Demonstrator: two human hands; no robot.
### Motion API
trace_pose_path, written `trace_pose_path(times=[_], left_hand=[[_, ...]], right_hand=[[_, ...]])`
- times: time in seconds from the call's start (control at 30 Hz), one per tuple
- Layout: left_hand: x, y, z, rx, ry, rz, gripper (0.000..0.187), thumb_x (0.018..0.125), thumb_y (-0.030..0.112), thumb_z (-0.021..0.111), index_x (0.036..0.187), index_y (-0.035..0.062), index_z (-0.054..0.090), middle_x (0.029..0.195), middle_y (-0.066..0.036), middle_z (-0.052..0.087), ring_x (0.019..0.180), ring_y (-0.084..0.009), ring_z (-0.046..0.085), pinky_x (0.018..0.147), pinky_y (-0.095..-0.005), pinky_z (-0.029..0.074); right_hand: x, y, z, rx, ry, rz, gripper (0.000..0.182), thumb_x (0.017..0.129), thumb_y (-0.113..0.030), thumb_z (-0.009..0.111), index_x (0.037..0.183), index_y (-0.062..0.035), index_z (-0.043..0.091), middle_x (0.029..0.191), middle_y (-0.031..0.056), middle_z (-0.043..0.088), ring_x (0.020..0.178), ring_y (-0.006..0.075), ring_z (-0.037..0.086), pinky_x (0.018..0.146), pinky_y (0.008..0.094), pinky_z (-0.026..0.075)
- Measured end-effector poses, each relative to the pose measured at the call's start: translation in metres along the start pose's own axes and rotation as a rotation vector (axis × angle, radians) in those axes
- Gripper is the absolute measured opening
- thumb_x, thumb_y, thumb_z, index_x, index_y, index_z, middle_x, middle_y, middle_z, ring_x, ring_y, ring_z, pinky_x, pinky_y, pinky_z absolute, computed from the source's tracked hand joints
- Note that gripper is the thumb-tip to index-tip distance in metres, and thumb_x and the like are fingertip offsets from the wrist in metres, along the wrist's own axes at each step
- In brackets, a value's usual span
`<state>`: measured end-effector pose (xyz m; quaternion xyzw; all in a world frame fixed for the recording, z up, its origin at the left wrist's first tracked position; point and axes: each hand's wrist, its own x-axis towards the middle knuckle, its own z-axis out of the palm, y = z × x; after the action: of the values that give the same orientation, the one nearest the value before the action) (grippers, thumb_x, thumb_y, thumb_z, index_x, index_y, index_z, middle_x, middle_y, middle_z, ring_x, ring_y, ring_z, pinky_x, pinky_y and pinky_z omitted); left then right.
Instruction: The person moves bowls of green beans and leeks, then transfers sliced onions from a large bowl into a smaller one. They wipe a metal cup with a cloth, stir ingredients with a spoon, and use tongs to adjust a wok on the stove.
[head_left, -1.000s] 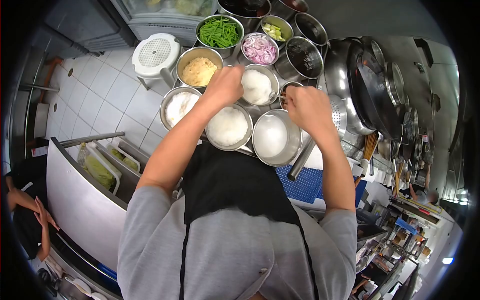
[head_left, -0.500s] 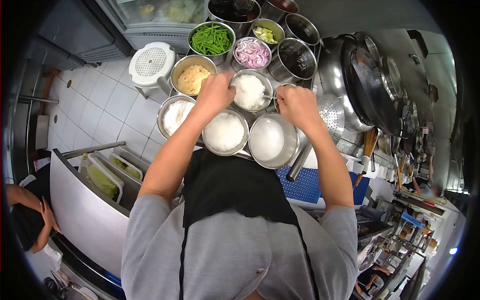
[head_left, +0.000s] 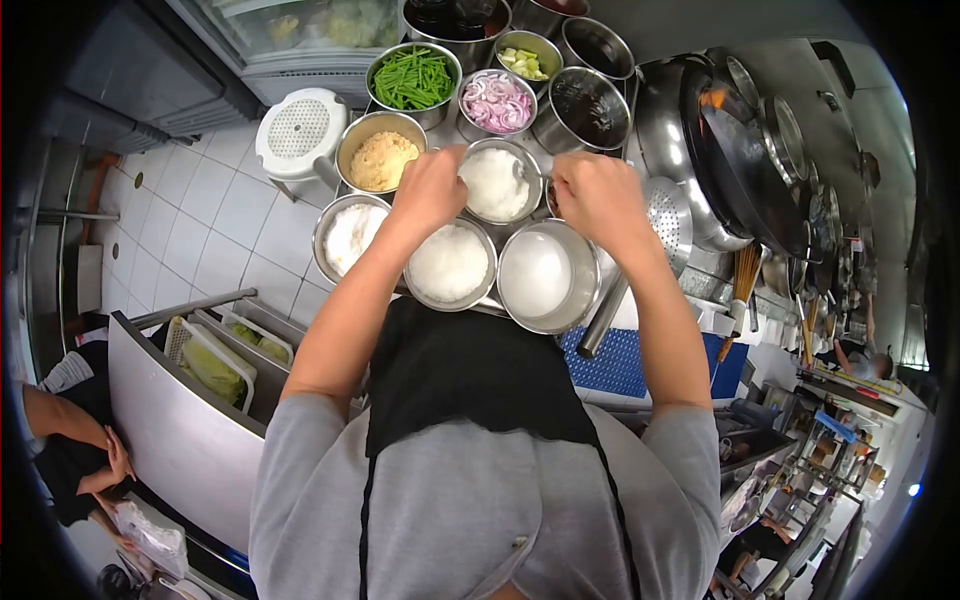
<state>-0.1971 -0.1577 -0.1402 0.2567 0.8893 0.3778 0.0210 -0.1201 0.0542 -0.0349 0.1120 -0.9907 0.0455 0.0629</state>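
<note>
A round metal container (head_left: 533,168) of white granules stands between my hands. My left hand (head_left: 432,192) is closed at its left rim, with the fingertips partly hidden. My right hand (head_left: 603,195) is closed in a fist at the container's right, above a small bowl (head_left: 551,197) that it mostly covers; what the fingers hold is hidden. Nearer to me are three more containers of white contents: one at left (head_left: 350,235), one in the middle (head_left: 448,264) and a larger one (head_left: 536,278). A container of pale yellow powder (head_left: 381,160) is left of my left hand.
Behind are containers of green beans (head_left: 412,80), sliced onion (head_left: 497,102) and dark liquid (head_left: 583,108). A perforated ladle (head_left: 668,215) and large woks (head_left: 745,170) are at right. A white stool (head_left: 298,130) stands left. Another person's hands (head_left: 115,465) show at lower left.
My right hand has risen slightly and turned; the thin handle that reached from it into the white granules no longer shows. The other person's hands now have a white package beside them.
</note>
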Motion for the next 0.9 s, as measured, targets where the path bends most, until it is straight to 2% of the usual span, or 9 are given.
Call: trace_pose_path(times=[0.07, 0.2, 0.33, 0.5, 0.6, 0.67, 0.9], left_hand=[[0.006, -0.007, 0.011, -0.088, 0.109, 0.089, 0.042, 0.077, -0.004, 0.056, 0.118, -0.0004, 0.067, 0.085, -0.027, 0.067, 0.082, -0.0436, 0.067, 0.077, -0.0482, 0.053], [0.000, 0.002, -0.005, -0.065, 0.035, -0.021, 0.043, 0.077, -0.002, 0.058, 0.119, -0.0010, 0.067, 0.085, -0.026, 0.068, 0.082, -0.0418, 0.068, 0.076, -0.0479, 0.053], [-0.010, 0.005, -0.006, -0.087, -0.012, -0.085, 0.043, 0.078, 0.000, 0.060, 0.121, -0.0021, 0.066, 0.083, -0.025, 0.068, 0.080, -0.0404, 0.069, 0.075, -0.0477, 0.053], [-0.011, 0.005, -0.001, -0.068, 0.022, -0.082, 0.043, 0.078, 0.002, 0.061, 0.121, -0.0030, 0.066, 0.082, -0.025, 0.069, 0.079, -0.0401, 0.069, 0.076, -0.0473, 0.054], [-0.012, 0.008, -0.006, -0.093, -0.004, -0.113, 0.040, 0.078, 0.002, 0.060, 0.117, -0.0019, 0.066, 0.087, -0.026, 0.069, 0.084, -0.0422, 0.068, 0.079, -0.0491, 0.053], [-0.012, 0.013, -0.010, -0.152, -0.021, -0.154, 0.034, 0.078, 0.001, 0.059, 0.111, 0.0006, 0.067, 0.092, -0.030, 0.068, 0.091, -0.0464, 0.066, 0.085, -0.0526, 0.052], [-0.007, 0.012, -0.008, -0.123, -0.005, -0.158, 0.040, 0.079, 0.002, 0.058, 0.118, 0.0013, 0.067, 0.092, -0.029, 0.069, 0.088, -0.0449, 0.067, 0.085, -0.0507, 0.052]], right_hand=[[0.000, 0.009, 0.027, -0.039, -0.051, 0.002, 0.010, 0.078, -0.007, 0.061, 0.083, -0.0029, 0.069, 0.072, 0.0186, 0.068, 0.070, 0.0381, 0.068, 0.063, 0.0482, 0.055], [-0.011, -0.003, 0.005, -0.052, -0.107, -0.007, 0.010, 0.080, -0.008, 0.060, 0.085, -0.0018, 0.067, 0.067, 0.0181, 0.065, 0.065, 0.0382, 0.067, 0.060, 0.0487, 0.054], [-0.017, -0.013, -0.015, -0.049, -0.065, 0.014, 0.009, 0.082, -0.008, 0.060, 0.084, 0.0002, 0.062, 0.067, 0.0180, 0.065, 0.063, 0.0376, 0.067, 0.058, 0.0484, 0.054], [-0.012, -0.010, 0.010, -0.003, 0.021, 0.046, 0.010, 0.086, -0.008, 0.059, 0.086, 0.0013, 0.058, 0.066, 0.0188, 0.066, 0.062, 0.0371, 0.068, 0.056, 0.0484, 0.053], [-0.016, -0.011, 0.034, -0.063, -0.001, 0.128, 0.010, 0.088, -0.009, 0.058, 0.086, 0.0006, 0.057, 0.064, 0.0198, 0.066, 0.060, 0.0373, 0.068, 0.054, 0.0479, 0.054], [-0.026, -0.019, 0.028, -0.034, 0.033, 0.141, 0.009, 0.088, -0.008, 0.058, 0.085, 0.0001, 0.056, 0.063, 0.0201, 0.066, 0.059, 0.0372, 0.068, 0.054, 0.0471, 0.054], [-0.032, -0.027, 0.032, -0.070, 0.001, 0.242, 0.004, 0.083, -0.004, 0.056, 0.082, 0.0000, 0.055, 0.062, 0.0209, 0.065, 0.058, 0.0359, 0.069, 0.053, 0.0454, 0.055]])
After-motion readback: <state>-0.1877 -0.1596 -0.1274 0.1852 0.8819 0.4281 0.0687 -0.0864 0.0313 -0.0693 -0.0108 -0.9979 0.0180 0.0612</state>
